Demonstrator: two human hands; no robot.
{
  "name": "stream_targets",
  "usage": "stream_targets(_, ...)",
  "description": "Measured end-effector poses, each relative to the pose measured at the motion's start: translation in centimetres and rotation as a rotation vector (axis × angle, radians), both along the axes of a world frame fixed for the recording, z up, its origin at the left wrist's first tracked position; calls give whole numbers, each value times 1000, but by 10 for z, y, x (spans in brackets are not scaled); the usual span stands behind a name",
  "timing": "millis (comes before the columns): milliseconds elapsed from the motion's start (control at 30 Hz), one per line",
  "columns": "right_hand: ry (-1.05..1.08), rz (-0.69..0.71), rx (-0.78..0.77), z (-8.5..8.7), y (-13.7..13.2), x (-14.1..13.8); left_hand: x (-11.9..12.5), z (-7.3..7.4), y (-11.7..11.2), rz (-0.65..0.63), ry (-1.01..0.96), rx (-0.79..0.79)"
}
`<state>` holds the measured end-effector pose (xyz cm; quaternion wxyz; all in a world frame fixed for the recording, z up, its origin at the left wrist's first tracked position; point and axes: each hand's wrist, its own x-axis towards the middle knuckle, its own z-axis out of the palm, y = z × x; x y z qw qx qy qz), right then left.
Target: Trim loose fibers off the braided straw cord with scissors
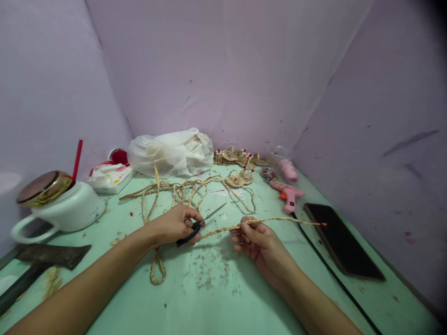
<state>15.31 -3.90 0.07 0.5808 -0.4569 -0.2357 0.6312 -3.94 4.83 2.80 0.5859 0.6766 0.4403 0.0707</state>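
Note:
My left hand [174, 224] is closed round the black handles of a pair of scissors [199, 225], whose blades point up and to the right. My right hand [256, 242] pinches a braided straw rope [279, 220] that runs from the scissors rightward to a red tip near the phone. More of the same rope lies in loose loops [174, 191] on the green table behind my left hand.
A white mug with a gold lid and red straw [59, 204] stands at the left, with a cleaver [42, 263] in front of it. A plastic bag [172, 152], woven straw pieces [237, 160], a pink glue gun [288, 194] and a black phone [344, 242] lie around.

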Motion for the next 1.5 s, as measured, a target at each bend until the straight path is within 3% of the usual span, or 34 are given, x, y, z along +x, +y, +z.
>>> stream_targets(167,17,22,21,2,-3,-2,0,-3,-1,-4,1,22)
stream_targets(333,-2,102,72,5,-6,-6,-1,-4,-2,-87,29,47)
stream_targets(433,-193,151,54,5,-5,-5,-3,1,-1,-129,53,33)
stream_targets(567,-564,384,43,10,-9,-4,-10,10,2,-198,38,-13)
stream_targets(633,-760,345,155,15,-14,-5,-15,12,4,-255,41,-23)
stream_targets(767,-1260,14,632,21,-25,-7,-21,11,7,-361,73,-30)
stream_targets(833,-1438,52,779,20,-26,-7,-21,10,7,-400,76,8)
stream_targets(933,-1533,159,818,15,-25,-9,-21,10,8,-434,95,128)
stream_targets(1067,-1548,52,807,11,-26,-11,-23,12,9,-434,128,145)
stream_targets(1200,-1472,251,716,7,-27,-17,-26,15,10,-464,135,123)
stream_targets(1267,-1297,340,548,3,-27,-23,-26,18,9,-472,148,190)
stream_targets(1333,-965,402,287,-2,-28,-30,-23,20,5,-398,175,399)
stream_targets(1400,-559,428,55,-8,-27,-37,-15,18,-2,-236,183,687)
stream_targets(1500,-212,299,-51,-15,-24,-41,0,7,-12,-45,151,994)
